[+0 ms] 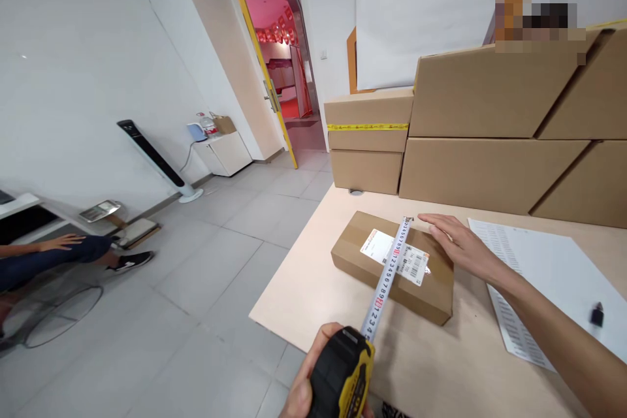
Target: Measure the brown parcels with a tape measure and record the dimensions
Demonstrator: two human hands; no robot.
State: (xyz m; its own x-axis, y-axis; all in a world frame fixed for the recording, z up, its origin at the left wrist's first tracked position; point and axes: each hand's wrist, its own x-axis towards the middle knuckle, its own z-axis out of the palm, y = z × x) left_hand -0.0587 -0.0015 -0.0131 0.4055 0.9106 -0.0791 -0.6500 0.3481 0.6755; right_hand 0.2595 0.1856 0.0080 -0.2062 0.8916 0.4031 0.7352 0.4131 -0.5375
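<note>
My left hand (pixel 304 375) is wrapped round a black and yellow tape measure (pixel 340 372) at the front edge of the table. Its extended blade (pixel 386 274) crosses above a small brown cardboard box (pixel 353 233), and the hook end lies near the box's far edge. Two white labels are stuck on the box top; the printed label (pixel 416 266) is partly under the blade. My right hand (pixel 455 241) is at the box's far right side, fingers stretched out towards the hook, holding nothing. Whether it touches the box I cannot tell.
Stacked large cartons (pixel 490 173) line the back of the table (pixel 298 304). Paper sheets (pixel 553 274) and a black-capped pen (pixel 596 315) lie at right. Off to the left, a seated person's leg (pixel 91 249) is near a floor scale (pixel 137 233).
</note>
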